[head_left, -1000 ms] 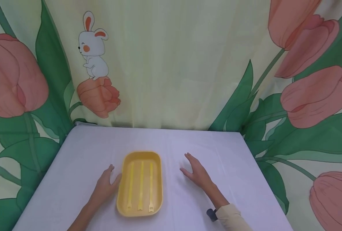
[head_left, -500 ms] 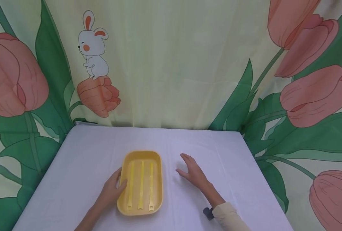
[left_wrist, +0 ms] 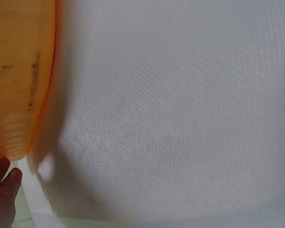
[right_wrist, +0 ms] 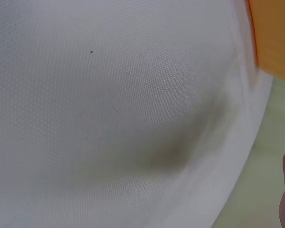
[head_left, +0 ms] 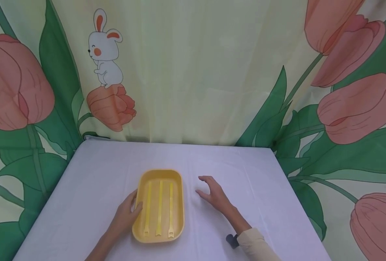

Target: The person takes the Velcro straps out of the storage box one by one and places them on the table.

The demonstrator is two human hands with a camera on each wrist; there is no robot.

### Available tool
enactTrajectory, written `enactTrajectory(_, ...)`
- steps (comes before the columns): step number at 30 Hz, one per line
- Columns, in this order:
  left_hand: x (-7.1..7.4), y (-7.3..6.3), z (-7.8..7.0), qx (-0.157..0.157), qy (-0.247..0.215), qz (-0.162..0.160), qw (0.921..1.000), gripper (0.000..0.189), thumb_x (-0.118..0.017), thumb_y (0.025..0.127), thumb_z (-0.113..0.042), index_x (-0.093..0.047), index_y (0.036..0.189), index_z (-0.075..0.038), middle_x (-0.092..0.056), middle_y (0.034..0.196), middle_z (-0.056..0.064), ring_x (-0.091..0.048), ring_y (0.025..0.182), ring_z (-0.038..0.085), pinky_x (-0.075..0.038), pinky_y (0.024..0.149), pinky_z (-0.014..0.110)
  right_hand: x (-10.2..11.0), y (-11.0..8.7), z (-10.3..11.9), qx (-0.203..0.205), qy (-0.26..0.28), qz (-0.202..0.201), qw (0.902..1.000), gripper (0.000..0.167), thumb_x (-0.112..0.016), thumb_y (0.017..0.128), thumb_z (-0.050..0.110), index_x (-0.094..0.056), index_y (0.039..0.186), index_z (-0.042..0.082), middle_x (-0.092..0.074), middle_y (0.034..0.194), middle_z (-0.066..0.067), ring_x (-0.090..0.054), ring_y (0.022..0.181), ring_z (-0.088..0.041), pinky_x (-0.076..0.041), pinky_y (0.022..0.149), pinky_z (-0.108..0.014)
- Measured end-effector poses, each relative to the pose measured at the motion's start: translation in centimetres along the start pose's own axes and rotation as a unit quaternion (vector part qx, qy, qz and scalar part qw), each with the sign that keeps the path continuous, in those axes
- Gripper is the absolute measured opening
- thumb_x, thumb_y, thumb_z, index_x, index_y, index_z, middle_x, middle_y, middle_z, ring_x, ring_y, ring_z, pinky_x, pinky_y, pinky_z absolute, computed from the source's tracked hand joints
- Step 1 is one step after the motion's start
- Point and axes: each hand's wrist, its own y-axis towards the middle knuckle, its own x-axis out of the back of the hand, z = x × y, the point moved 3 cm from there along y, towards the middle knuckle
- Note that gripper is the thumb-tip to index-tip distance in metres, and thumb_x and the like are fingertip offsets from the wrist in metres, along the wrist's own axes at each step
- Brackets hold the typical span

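Observation:
A yellow rectangular tray (head_left: 161, 174) with rounded corners lies on the white-covered table, left of middle. Three thin yellow strips (head_left: 160, 208) run lengthwise in it, side by side, their near ends notched or buckle-like. My left hand (head_left: 125, 214) grips the tray's left rim, thumb over the inside and the other fingers on the outer side. In the left wrist view, fingertips (left_wrist: 4, 173) show at the tray's end wall (left_wrist: 19, 85). My right hand (head_left: 215, 195) hovers to the right of the tray, holding nothing, thumb and fingers apart and bent toward it.
The table's white cloth (head_left: 121, 163) reaches back to a hanging curtain (head_left: 186, 72) printed with tulips and a rabbit. A small dark device (head_left: 232, 240) sits at my right wrist, by the beige sleeve (head_left: 256, 244).
My left hand has moved right from beside the tray and taken hold of its left rim. My right hand has drifted left toward the tray, its fingers bending more. The tray has barely shifted.

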Motion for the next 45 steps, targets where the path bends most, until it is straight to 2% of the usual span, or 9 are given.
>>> enactTrajectory(4, 0.0, 0.0, 0.1, -0.001, 0.005, -0.006, 1.0, 0.055, -0.047, 0.095, -0.016, -0.029, 0.145, -0.001, -0.035, 0.145, 0.02, -0.032, 0.132, 0.038, -0.027, 0.108, 0.052, -0.3, 0.3, 0.3, 0.008, 0.028, -0.012, 0.9995, 0.044, -0.072, 0.084, 0.021, -0.056, 0.124, 0.012, -0.058, 0.121, 0.001, -0.054, 0.114, -0.013, -0.05, 0.092, -0.032)
enactTrajectory(9, 0.0, 0.1, 0.0, -0.006, 0.007, -0.009, 0.9999, 0.054, -0.044, 0.095, -0.014, -0.029, 0.144, 0.0, -0.035, 0.145, 0.021, -0.033, 0.132, 0.038, -0.028, 0.108, 0.052, -0.7, 0.6, 0.6, 0.016, 0.035, -0.015, 0.9991, 0.044, -0.073, 0.083, 0.02, -0.056, 0.124, 0.015, -0.057, 0.122, 0.004, -0.053, 0.115, -0.01, -0.048, 0.093, -0.029)
enactTrajectory(20, 0.0, 0.0, 0.0, 0.014, 0.002, -0.007, 0.9999, 0.053, -0.043, 0.095, -0.015, -0.03, 0.144, -0.001, -0.036, 0.145, 0.02, -0.032, 0.133, 0.036, -0.027, 0.109, 0.05, -1.6, 1.2, 1.7, 0.029, 0.033, 0.01, 0.999, 0.045, -0.073, 0.083, 0.02, -0.055, 0.125, 0.015, -0.057, 0.123, 0.002, -0.052, 0.116, -0.01, -0.047, 0.095, -0.027)
enactTrajectory(34, -0.1, 0.2, 0.2, 0.027, -0.003, -0.011, 0.9996, 0.051, -0.045, 0.094, -0.016, -0.034, 0.142, -0.001, -0.038, 0.143, 0.021, -0.033, 0.132, 0.037, -0.028, 0.109, 0.05, -3.2, 1.9, 4.1, 0.113, 0.09, 0.026, 0.9892, 0.042, -0.072, 0.083, 0.013, -0.056, 0.121, 0.003, -0.06, 0.118, -0.005, -0.056, 0.111, -0.017, -0.048, 0.094, -0.029)
enactTrajectory(39, -0.1, 0.3, 0.3, 0.027, -0.003, -0.011, 0.9996, 0.05, -0.045, 0.094, -0.015, -0.035, 0.142, -0.002, -0.038, 0.143, 0.02, -0.033, 0.132, 0.036, -0.027, 0.109, 0.05, -3.6, 2.1, 4.9, 0.118, 0.097, 0.035, 0.9877, 0.044, -0.073, 0.081, 0.009, -0.056, 0.121, 0.005, -0.06, 0.118, -0.004, -0.056, 0.112, -0.016, -0.047, 0.095, -0.027)
enactTrajectory(45, -0.1, 0.3, 0.3, 0.032, -0.003, -0.01, 0.9994, 0.051, -0.045, 0.094, -0.015, -0.035, 0.142, -0.002, -0.038, 0.143, 0.019, -0.032, 0.133, 0.036, -0.027, 0.109, 0.05, -4.0, 2.5, 5.3, 0.123, 0.093, 0.057, 0.9864, 0.041, -0.071, 0.084, 0.012, -0.056, 0.122, 0.006, -0.059, 0.119, -0.003, -0.055, 0.113, -0.015, -0.046, 0.096, -0.025)
